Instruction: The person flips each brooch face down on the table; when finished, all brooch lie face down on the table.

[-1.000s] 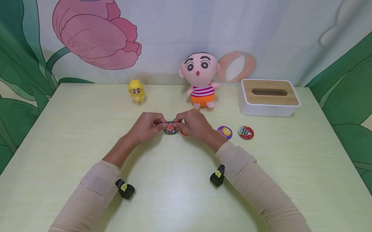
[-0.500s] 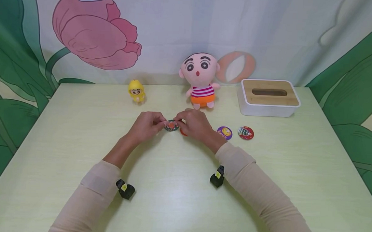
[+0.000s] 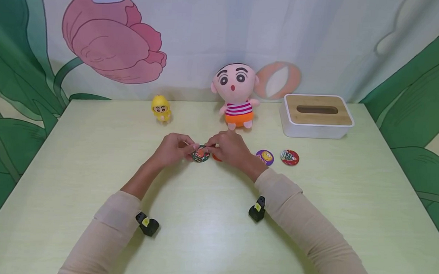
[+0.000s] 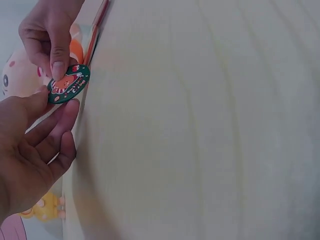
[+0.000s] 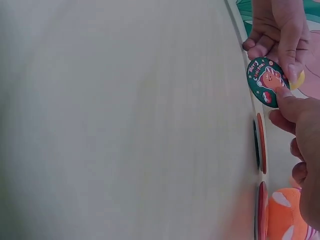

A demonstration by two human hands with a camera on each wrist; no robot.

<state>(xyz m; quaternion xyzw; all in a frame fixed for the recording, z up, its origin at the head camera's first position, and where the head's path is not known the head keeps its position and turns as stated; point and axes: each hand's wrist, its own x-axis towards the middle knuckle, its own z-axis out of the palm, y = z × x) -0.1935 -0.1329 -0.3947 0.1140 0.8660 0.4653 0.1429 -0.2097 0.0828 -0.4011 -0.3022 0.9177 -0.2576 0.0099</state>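
Observation:
A round green badge (image 3: 200, 154) with a bear and "Merry Christmas" printed on it is pinched by both hands. In the head view my left hand (image 3: 173, 150) has its thumb and fingertips at the left edge. Across from it, my right hand (image 3: 229, 146) grips the upper right edge, its thumb lying over the printed face. Tilted, the badge (image 5: 265, 82) faces the right wrist camera. Just under the right hand, an orange-red disc (image 3: 216, 157) is mostly hidden.
A purple badge (image 3: 264, 157) and a red badge with a tree (image 3: 289, 157) lie to the right. Behind stand a small yellow figure (image 3: 161, 109), a plush doll (image 3: 237, 95) and a white tissue box with a wooden lid (image 3: 317, 116).
The badge tipped flatter half a second ago; now its printed face turns more toward the head camera and sits slightly lower. Both hands keep their hold nearly in place.

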